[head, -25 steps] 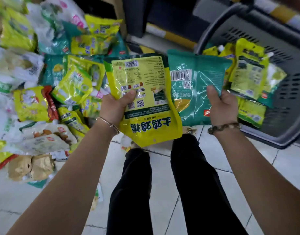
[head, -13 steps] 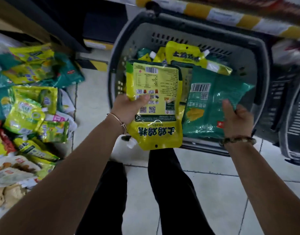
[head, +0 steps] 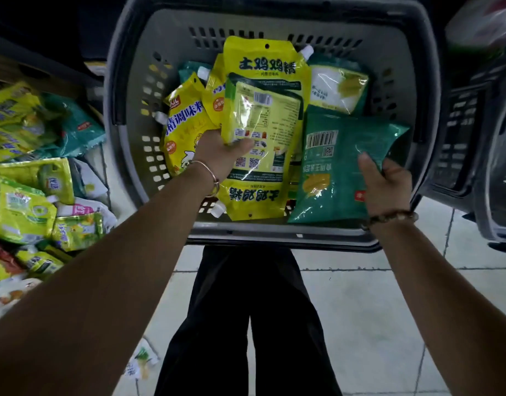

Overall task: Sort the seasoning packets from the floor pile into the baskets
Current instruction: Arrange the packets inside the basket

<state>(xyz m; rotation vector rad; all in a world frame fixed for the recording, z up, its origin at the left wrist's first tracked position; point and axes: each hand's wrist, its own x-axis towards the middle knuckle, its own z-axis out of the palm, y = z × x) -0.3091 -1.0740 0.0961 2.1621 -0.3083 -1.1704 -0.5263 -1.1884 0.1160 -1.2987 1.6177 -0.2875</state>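
Head view, contents as seen from beside the person. One grey basket [head: 137,115] of slotted plastic stands on the tiled floor [head: 360,324], directly ahead of a pair of black trousers [head: 246,310]. The left hand [head: 220,155], with a thin bangle [head: 210,171] at the wrist, grasps a yellow pouch [head: 260,172], thumb on top and fingers underneath. The pouch is printed-back up with its white spout toward the basket's near edge, and it sits over the middle of the basket. Whether it rests on the packets beneath cannot be told. The right hand [head: 386,184], with a beaded bracelet [head: 391,217] at the wrist, grasps a green packet [head: 331,172] by its near right corner. The packet is barcode side up over the basket's near right corner, just beside the yellow pouch. Already in the basket are a large yellow spouted pouch [head: 267,64] against the far wall, a yellow pouch with blue lettering [head: 186,118] along the left wall, and a white-and-yellow packet [head: 337,90] toward the far right corner. The floor pile [head: 31,181] of yellow, green and white seasoning packets is heaped on the floor to the left of the basket. One stray packet [head: 141,364] lies on the floor by the left trouser leg. A darker basket [head: 474,138] stands just to the right of the grey one, and its contents cannot be made out.
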